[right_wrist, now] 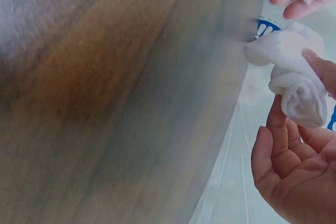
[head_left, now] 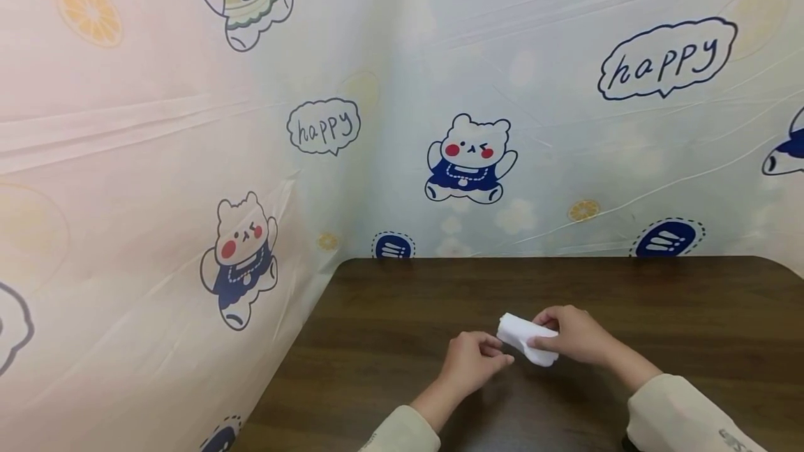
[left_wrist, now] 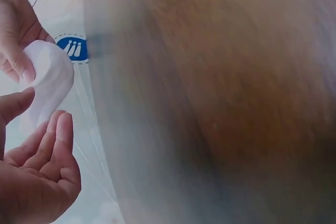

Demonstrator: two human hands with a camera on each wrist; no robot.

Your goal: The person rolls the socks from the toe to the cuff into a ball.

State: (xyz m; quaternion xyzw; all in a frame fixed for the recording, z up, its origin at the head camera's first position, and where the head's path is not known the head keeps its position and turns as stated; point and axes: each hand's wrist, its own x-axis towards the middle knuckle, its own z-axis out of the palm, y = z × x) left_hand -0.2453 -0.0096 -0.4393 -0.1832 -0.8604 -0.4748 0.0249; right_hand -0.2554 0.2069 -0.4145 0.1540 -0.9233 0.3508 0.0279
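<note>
A soft white cloth bundle (head_left: 526, 340), partly rolled up, is held above the brown table. In the right wrist view one end of the white cloth bundle (right_wrist: 302, 100) shows a spiral of layers. My right hand (head_left: 578, 335) pinches it between thumb and fingers. Just left of the bundle is my left hand (head_left: 470, 366), its thumb and loosely bent fingers apart from each other. The right wrist view shows a gap between those left fingers and the cloth. Whether the cloth is a sock or a small towel, I cannot tell.
Beneath both hands lies the dark brown wooden table (head_left: 402, 298). A pale curtain (head_left: 402, 159) printed with bears, orange slices and the word "happy" hangs behind the table and along its left side.
</note>
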